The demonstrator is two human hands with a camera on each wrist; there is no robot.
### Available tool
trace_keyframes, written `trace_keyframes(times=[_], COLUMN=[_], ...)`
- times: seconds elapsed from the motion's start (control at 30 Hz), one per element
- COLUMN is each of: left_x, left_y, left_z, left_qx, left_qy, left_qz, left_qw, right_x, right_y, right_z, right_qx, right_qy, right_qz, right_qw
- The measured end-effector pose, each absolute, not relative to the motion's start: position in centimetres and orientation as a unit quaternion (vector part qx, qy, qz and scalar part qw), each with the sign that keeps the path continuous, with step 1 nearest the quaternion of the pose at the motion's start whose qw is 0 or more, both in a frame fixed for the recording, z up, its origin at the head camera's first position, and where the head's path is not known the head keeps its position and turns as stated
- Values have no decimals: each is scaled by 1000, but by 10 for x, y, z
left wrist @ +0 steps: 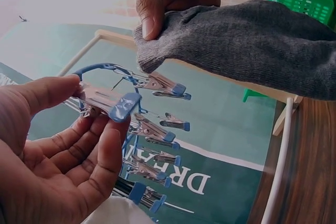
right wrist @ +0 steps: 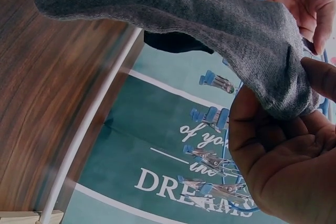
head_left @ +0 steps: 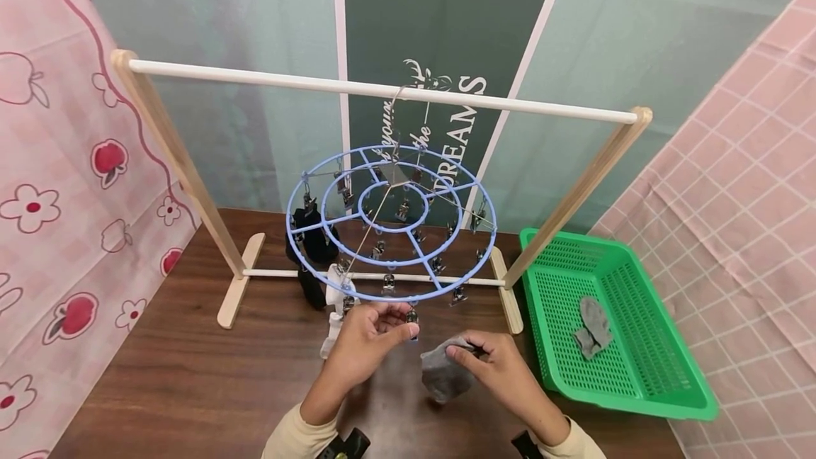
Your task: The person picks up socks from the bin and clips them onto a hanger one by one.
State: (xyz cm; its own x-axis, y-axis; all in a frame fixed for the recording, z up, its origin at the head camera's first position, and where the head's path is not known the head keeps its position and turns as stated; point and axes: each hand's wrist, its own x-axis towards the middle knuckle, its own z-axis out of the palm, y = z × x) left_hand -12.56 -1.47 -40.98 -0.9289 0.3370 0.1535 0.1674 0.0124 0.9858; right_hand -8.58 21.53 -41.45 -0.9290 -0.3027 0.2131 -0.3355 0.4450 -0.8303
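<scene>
My left hand (head_left: 367, 342) pinches a metal clip with blue tips (left wrist: 113, 100) that hangs from the front edge of the round blue drying hanger (head_left: 392, 299). Between thumb and fingers of my right hand (head_left: 500, 363) is a grey sock (head_left: 444, 372), gripped near its opening, the rest drooping down. In the left wrist view the sock's cuff is close to the clip but apart from it. White socks (head_left: 338, 285) and black socks (head_left: 316, 239) hang from clips on the hanger's left side. Several other clips dangle bare around the rings.
A wooden rack with a white top bar (head_left: 274, 80) carries the hanger by its hook. On the right stands a green basket (head_left: 637, 402) with another grey sock (head_left: 594, 328) lying in it. Beneath everything is a brown wooden table (head_left: 172, 360).
</scene>
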Motion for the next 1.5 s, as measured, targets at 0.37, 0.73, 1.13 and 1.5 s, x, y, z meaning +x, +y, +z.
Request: trace_keyframes(times=[0.37, 0.73, 1.13, 1.5], left_x=[-124, -124, -123, -122], left_y=[-15, -17, -17, -19], left_z=[-408, -407, -410, -412], left_qx=[126, 120, 104, 131], left_qy=[666, 641, 623, 638], left_qz=[735, 758, 775, 759], left_qw=[37, 17, 14, 13], right_x=[-86, -86, -86, -88], right_y=[210, 204, 188, 174], right_z=[-415, -415, -413, -413], right_qx=[198, 194, 204, 202], right_qy=[-848, -852, -844, -839], right_qz=[491, 483, 490, 498], right_qw=[37, 50, 78, 82])
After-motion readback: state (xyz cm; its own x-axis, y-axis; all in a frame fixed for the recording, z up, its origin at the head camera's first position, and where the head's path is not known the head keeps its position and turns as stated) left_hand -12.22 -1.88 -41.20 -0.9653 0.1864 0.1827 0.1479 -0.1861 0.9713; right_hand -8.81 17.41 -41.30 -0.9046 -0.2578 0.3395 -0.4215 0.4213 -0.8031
